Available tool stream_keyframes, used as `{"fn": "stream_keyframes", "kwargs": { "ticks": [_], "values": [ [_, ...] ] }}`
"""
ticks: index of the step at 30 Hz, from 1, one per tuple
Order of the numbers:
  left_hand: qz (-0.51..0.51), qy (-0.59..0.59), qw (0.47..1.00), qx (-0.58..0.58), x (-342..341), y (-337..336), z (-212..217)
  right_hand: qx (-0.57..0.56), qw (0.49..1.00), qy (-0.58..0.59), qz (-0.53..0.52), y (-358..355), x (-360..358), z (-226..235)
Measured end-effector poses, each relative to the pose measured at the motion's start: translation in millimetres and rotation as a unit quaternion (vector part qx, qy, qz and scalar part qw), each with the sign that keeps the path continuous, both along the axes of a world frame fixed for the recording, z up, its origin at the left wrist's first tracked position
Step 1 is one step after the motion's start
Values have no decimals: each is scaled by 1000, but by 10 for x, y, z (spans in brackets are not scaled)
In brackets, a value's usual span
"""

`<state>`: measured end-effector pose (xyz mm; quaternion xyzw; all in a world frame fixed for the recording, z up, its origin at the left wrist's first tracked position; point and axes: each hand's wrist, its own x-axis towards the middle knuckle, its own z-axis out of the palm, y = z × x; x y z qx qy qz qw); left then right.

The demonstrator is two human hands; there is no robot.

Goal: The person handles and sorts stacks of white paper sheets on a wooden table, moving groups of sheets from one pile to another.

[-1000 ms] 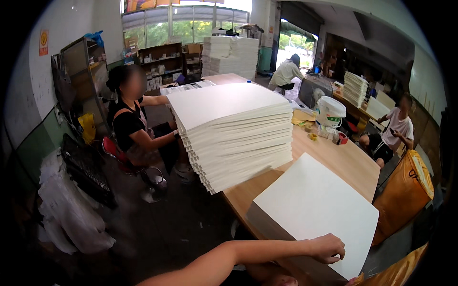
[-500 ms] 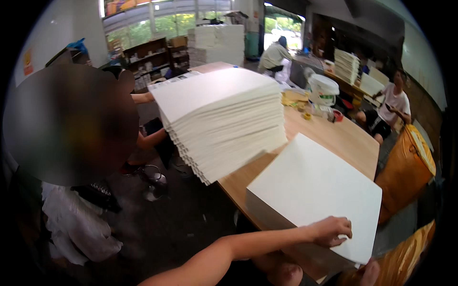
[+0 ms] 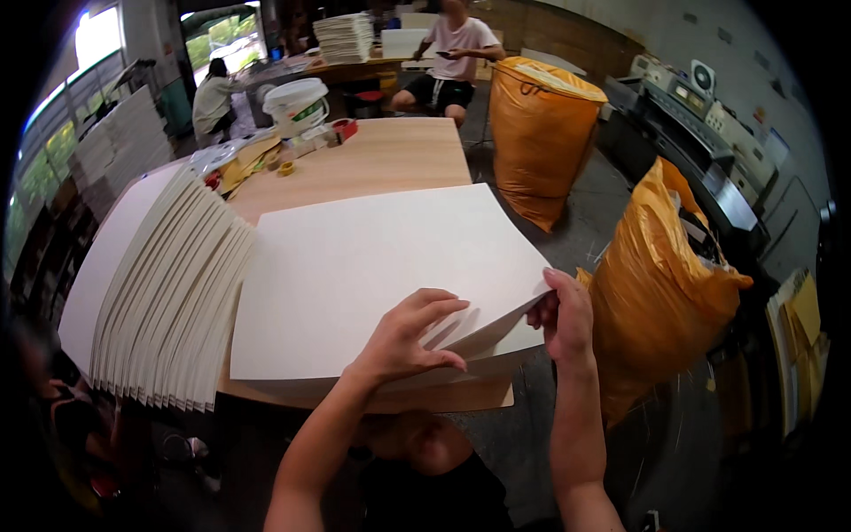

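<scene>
A stack of large white paper sheets (image 3: pixel 372 257) lies on the table in front of me. My right hand (image 3: pixel 568 312) pinches the right-hand corner of the upper sheets, thumb on top and fingers beneath. That edge is bent upward, with a shadowed gap under it; how many sheets are lifted I cannot tell. Over the near edge of the stack, my left hand (image 3: pixel 409 335) is open, thumb and fingers apart, holding nothing. Left of this stack stands a taller pile of folded white sheets (image 3: pixel 168 284), its layers fanned and its folded edges toward me.
The wooden table (image 3: pixel 381 160) carries a white bucket (image 3: pixel 295 106), tape rolls and yellow scraps at its far left. Two full orange sacks (image 3: pixel 542 133) stand on the floor at the right. A seated person (image 3: pixel 454 53) is beyond the table; another sits far left. Machines line the right wall.
My view has swung to the right. My left hand has opened from its curled pose on the stack. My right hand, formerly at the lower edge of view, now grips the raised sheet corner.
</scene>
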<state>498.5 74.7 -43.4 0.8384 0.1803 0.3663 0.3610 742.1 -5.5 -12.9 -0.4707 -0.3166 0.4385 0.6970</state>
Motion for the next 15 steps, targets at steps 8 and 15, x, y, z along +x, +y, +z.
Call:
{"fn": "stream_keyframes", "kwargs": {
  "ticks": [8,15],
  "values": [
    [-9,7,999,-46,-34,63,-69,8,999,28,19,8,22,-63],
    [28,-25,999,-35,53,-28,-15,-28,944,-318,-86,38,-87,-83]
  ]
}}
